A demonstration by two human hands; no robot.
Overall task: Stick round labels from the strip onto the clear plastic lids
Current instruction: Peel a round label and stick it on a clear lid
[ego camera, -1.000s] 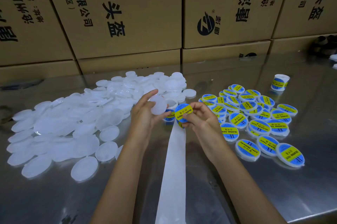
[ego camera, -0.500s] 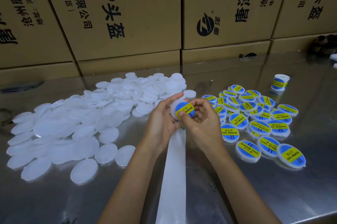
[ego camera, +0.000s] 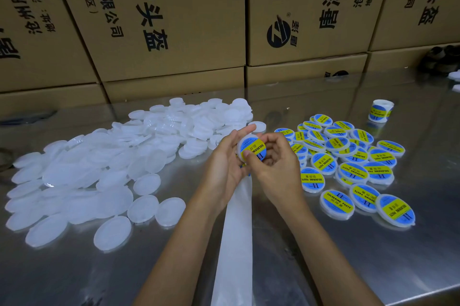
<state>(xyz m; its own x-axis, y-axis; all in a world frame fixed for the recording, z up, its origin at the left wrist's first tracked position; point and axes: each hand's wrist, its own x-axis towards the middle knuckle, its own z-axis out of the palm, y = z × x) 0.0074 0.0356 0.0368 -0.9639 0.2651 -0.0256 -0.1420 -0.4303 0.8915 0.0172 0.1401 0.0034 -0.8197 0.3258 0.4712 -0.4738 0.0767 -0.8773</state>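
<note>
Above the table's middle I hold one clear lid point(ego camera: 252, 148) with a blue and yellow round label on its face. My left hand point(ego camera: 225, 161) cups the lid from the left and behind, fingers up along its rim. My right hand point(ego camera: 275, 165) curls round it from the right, thumb pressing on the label's lower edge. The white backing strip point(ego camera: 236, 238) runs from under my hands toward me. Bare clear lids point(ego camera: 104, 171) are heaped to the left. Labelled lids point(ego camera: 348, 163) lie spread to the right.
The work surface is a shiny steel table point(ego camera: 348, 268). A roll of labels point(ego camera: 380, 110) stands at the back right. Stacked cardboard boxes point(ego camera: 161, 19) wall off the far side. The table's front edge shows at the lower right.
A second ago the lid and the label were apart, one in each hand. The label went onto the lid, and my right thumb now presses it down.
</note>
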